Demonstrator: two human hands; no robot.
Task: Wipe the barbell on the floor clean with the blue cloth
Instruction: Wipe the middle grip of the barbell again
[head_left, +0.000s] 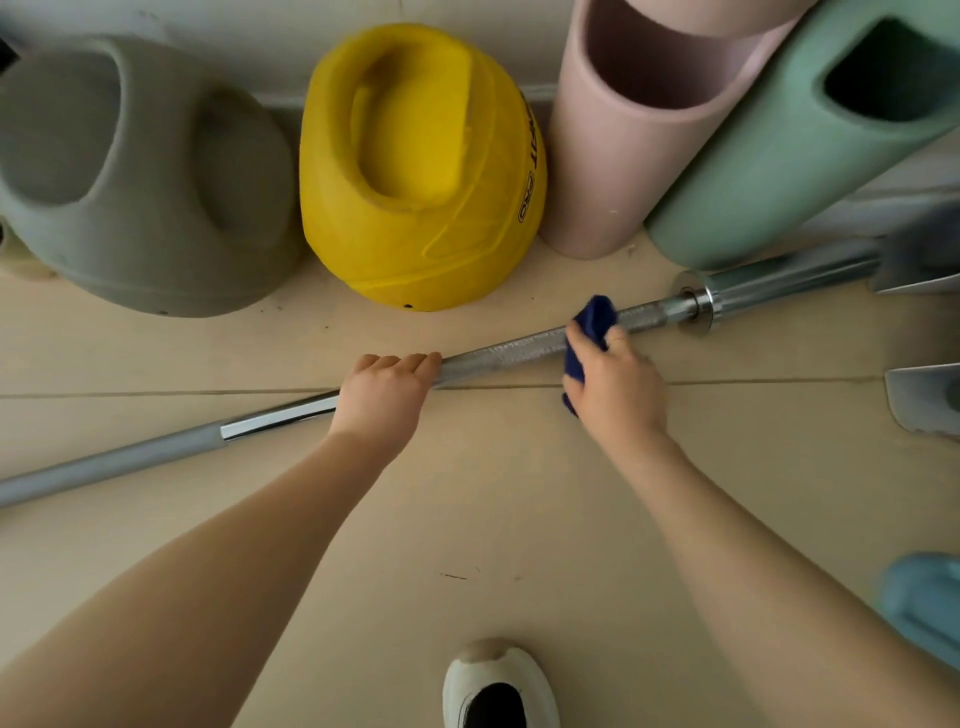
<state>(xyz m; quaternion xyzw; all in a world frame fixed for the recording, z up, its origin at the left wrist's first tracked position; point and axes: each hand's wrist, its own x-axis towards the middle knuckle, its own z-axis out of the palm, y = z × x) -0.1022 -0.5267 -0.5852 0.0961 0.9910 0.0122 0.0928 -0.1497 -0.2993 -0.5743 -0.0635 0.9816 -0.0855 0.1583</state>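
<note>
The barbell (498, 353) lies on the pale floor (493, 519), running from lower left up to the right, where its collar and shiny sleeve sit just in front of the foam rollers. We have our left hand (382, 397) wrapped over the shaft near the middle, fingers curled around it, right where the smooth chrome part meets the knurled part. Our right hand (615, 387) is further right on the knurled section, fingers closed on the blue cloth (595, 317); the cloth is bunched against the bar, one bit sticking up above the hand, another bit showing at the thumb side below. The hands are apart, with bare knurling between them. Behind the bar, against the wall: a grey kettlebell (140, 176) at left, a yellow kettlebell (421, 166) beside it, then a pink foam roller (644, 130) and a green foam roller (810, 140), both leaning. At the bottom edge is a white shoe (498, 686). At the right edge is a light blue object (924, 603), too cropped to identify.
</note>
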